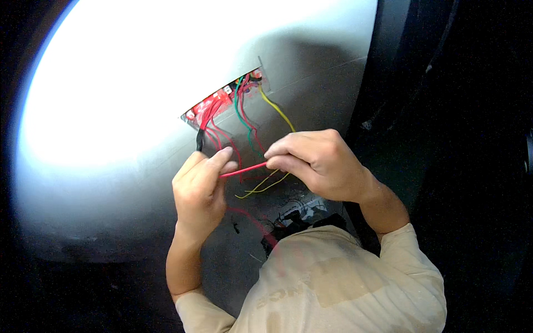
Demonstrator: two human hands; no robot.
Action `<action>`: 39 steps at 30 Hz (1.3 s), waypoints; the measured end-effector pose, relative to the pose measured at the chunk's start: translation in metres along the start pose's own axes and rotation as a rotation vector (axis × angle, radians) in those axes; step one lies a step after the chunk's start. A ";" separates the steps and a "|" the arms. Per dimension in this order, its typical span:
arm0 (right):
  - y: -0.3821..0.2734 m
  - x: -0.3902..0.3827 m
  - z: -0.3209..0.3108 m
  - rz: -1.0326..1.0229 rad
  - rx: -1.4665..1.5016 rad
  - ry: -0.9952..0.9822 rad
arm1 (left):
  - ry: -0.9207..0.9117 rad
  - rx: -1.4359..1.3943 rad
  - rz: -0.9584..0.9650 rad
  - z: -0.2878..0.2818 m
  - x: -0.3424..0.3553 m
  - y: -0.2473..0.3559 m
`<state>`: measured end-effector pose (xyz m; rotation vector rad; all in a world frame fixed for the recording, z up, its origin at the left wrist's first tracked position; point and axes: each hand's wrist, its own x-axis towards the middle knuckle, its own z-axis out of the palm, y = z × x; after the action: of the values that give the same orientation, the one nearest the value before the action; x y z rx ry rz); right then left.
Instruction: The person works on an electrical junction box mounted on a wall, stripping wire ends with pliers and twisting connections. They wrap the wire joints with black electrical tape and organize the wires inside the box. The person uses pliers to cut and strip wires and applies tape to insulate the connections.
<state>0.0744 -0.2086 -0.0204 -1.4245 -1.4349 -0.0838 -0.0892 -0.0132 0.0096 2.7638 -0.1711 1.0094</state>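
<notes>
A thin red wire [244, 170] stretches between my two hands, in front of a narrow slot [222, 93] in a pale curved surface. My left hand [201, 188] is closed on the wire's left part, its thumb and fingers pinched. On the right, my right hand [316, 164] pinches the same wire between thumb and forefinger. Out of the slot hang several red wires [210, 114], green wires [240, 108] and a yellow wire [277, 108]. Black sleeving [200, 140] wraps a bundle of red wires just above my left hand. Thin yellow wire ends [252, 192] dangle below my right hand.
The large curved surface [139, 183] is brightly lit at upper left and shaded lower down. Black scraps and thin wire bits [297, 213] lie close to my body. A blurred red strand [255, 222] runs toward my shirt. Darkness fills the right side.
</notes>
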 end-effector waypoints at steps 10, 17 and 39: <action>0.034 0.025 0.035 0.013 0.059 0.165 | 0.062 -0.219 -0.498 -0.001 0.005 -0.004; 0.045 0.037 0.049 0.072 -0.358 0.095 | 0.007 0.229 -0.161 0.013 0.015 -0.008; 0.071 0.065 0.059 0.035 -0.707 0.052 | -0.055 0.561 -0.245 0.032 0.044 -0.031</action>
<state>0.1111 -0.1042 -0.0438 -1.9905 -1.3971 -0.6535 -0.0305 0.0076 0.0095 3.1902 0.5091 1.0401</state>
